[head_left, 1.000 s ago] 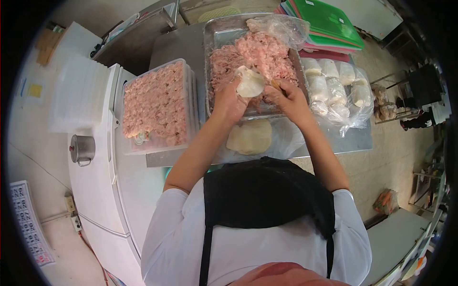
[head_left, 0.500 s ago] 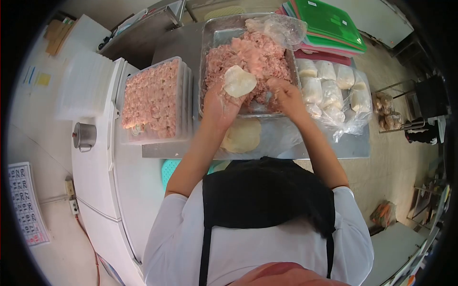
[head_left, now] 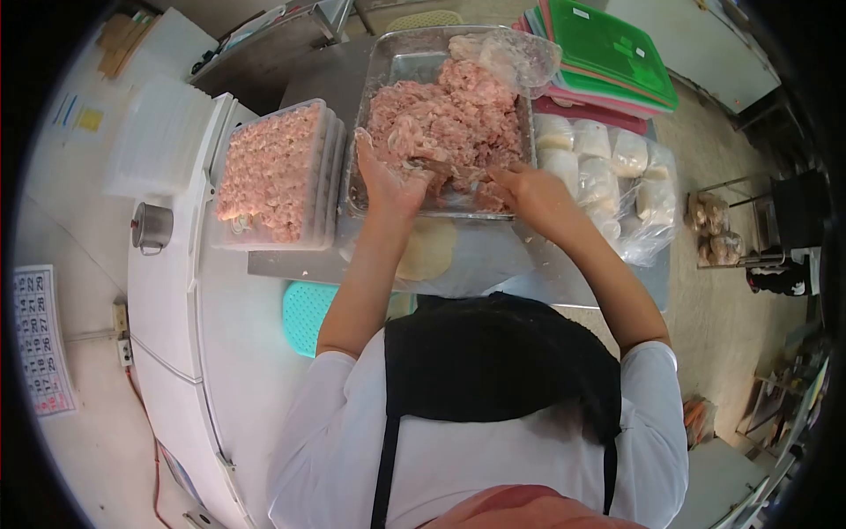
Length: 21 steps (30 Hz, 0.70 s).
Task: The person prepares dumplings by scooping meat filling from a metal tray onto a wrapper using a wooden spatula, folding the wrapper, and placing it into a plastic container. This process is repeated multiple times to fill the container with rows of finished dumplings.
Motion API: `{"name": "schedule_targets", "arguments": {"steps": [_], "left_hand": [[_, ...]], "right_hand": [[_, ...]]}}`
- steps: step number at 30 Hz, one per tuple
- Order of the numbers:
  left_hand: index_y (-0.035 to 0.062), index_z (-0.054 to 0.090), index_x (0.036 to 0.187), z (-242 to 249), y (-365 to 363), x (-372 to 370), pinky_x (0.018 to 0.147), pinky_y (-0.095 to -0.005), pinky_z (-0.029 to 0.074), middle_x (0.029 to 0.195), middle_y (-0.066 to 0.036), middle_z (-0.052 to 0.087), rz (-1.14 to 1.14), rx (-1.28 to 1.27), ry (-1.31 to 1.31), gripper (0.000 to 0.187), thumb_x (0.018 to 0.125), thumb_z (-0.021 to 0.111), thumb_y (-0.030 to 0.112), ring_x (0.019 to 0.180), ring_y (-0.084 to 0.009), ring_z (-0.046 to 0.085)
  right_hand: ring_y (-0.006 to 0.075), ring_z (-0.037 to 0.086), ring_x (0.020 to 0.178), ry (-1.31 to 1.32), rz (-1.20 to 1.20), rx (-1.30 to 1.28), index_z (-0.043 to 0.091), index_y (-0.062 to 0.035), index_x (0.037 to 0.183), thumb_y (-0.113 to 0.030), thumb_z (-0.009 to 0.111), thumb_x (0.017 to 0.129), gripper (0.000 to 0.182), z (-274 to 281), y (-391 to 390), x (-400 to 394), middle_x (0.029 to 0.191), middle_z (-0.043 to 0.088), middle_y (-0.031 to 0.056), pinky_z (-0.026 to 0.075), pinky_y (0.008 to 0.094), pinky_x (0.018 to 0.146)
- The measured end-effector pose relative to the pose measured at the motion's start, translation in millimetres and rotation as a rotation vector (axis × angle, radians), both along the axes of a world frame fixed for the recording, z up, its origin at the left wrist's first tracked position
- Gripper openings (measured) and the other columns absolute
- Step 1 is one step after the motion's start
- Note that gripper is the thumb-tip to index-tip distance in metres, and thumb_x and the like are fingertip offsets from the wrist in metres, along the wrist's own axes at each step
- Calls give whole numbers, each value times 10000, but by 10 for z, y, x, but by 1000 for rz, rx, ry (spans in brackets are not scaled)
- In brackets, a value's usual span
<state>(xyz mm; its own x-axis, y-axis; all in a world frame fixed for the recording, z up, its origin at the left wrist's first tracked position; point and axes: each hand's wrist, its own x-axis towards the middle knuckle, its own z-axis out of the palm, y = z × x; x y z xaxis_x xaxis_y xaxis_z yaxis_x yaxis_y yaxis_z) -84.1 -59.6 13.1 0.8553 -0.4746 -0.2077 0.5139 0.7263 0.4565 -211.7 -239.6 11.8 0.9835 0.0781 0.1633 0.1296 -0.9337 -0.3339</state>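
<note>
A metal tray holds a large heap of minced meat. My left hand is cupped palm up at the tray's near left side, its fingers partly hidden by meat. The round dough wrapper it carries is covered by meat and hard to make out. My right hand is closed round the handle of a flat spatula at the near right corner. The spatula's blade reaches left across the meat to my left palm. A stack of pale round wrappers lies on the counter below the tray.
Stacked clear containers filled with small meat dumplings stand left of the tray. To the right lie bagged white rolls of wrappers. Green and pink lids are piled behind them. A teal perforated basket sits below the counter's front edge.
The bare wrapper in my left hand is now hidden under meat. The spatula, earlier down in the mince, has come across to my left palm. The view has shifted slightly.
</note>
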Motion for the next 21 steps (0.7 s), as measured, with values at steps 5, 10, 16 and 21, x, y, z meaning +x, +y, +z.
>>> {"name": "schedule_targets", "arguments": {"steps": [5, 10, 16, 21], "left_hand": [[29, 352, 1393, 22, -120, 8, 1080, -545, 283, 1425, -173, 369, 62, 8, -47, 669, 951, 350, 531, 1311, -368, 348], [43, 408, 1351, -23, -165, 83, 1029, -552, 374, 1324, -186, 477, 43, -71, -68, 531, 965, 383, 407, 1248, -371, 439], [48, 348, 1410, 185, 56, 71, 1090, -449, 317, 1429, -150, 386, -195, 380, -458, 519, 915, 477, 136, 1322, -311, 363], [89, 307, 1444, 395, 58, 98, 1036, -347, 373, 1441, -126, 392, -1, 1064, -1303, 737, 797, 657, 36, 1295, -233, 422]], "right_hand": [[331, 635, 831, -132, 4, -12, 581, -13, 1141, -183, 563, 841, 346, 423, -8, -119, 939, 609, 172, 514, 415, 670], [354, 626, 835, -33, 56, 107, 597, -11, 1132, -160, 534, 881, 299, 273, -218, -38, 913, 615, 178, 503, 420, 720], [139, 506, 571, -9, 28, 661, 631, -48, 1110, -287, 480, 979, 312, 162, -689, -52, 654, 527, 41, 399, 279, 502], [89, 411, 541, 313, -30, 931, 630, -25, 1082, -281, 490, 979, 310, 306, -569, -66, 658, 489, 7, 348, 246, 501]]}}
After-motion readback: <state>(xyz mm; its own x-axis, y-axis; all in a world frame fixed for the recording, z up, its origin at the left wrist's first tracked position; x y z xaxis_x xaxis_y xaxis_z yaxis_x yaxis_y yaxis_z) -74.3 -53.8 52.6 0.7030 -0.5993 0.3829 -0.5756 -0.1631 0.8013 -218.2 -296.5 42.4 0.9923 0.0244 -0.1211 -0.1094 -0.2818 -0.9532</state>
